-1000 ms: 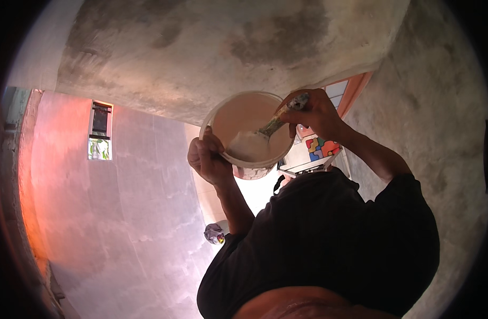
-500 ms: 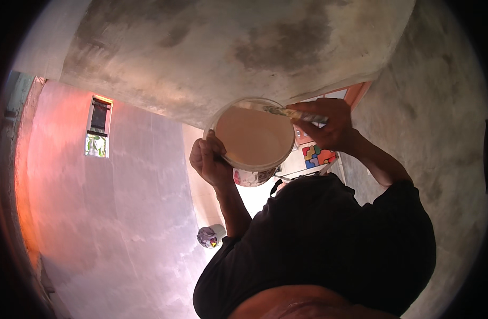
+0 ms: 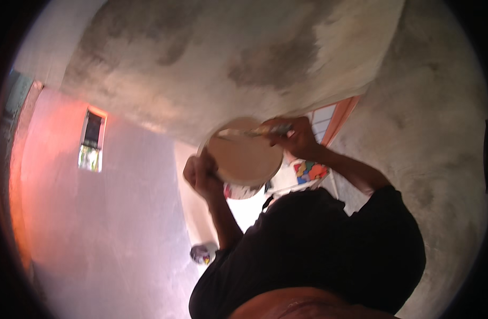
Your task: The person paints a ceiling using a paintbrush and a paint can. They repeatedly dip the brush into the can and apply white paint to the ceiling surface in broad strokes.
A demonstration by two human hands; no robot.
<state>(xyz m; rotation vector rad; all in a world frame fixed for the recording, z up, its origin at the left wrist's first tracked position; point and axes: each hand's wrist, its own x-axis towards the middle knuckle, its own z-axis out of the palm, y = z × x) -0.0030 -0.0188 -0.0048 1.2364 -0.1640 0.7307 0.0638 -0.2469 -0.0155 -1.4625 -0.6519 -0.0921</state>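
Observation:
My left hand [image 3: 200,175] grips the left rim of a round white bucket [image 3: 244,191] holding pale, creamy liquid [image 3: 244,159], which looks like paint. My right hand [image 3: 296,139] is closed around the handle of a worn paintbrush [image 3: 265,131], which lies nearly level over the upper part of the bucket's mouth, its bristles toward the left. The bristles are blurred, so I cannot tell whether they touch the liquid. My dark shirt fills the lower middle of the view, below the bucket.
A mottled grey plastered surface [image 3: 212,42] spans the top, meeting a similar wall [image 3: 424,159] at right. A pale wall [image 3: 121,202] on the left has a narrow window [image 3: 92,135]. An orange-framed opening [image 3: 339,114], a multicoloured panel [image 3: 310,173] and a small bag-topped container [image 3: 200,254] show beyond me.
The brush, angled down into the bucket a second ago, now lies flatter with its tip toward the left. Both hands and the bucket appear lower and farther left in the view, now blurred.

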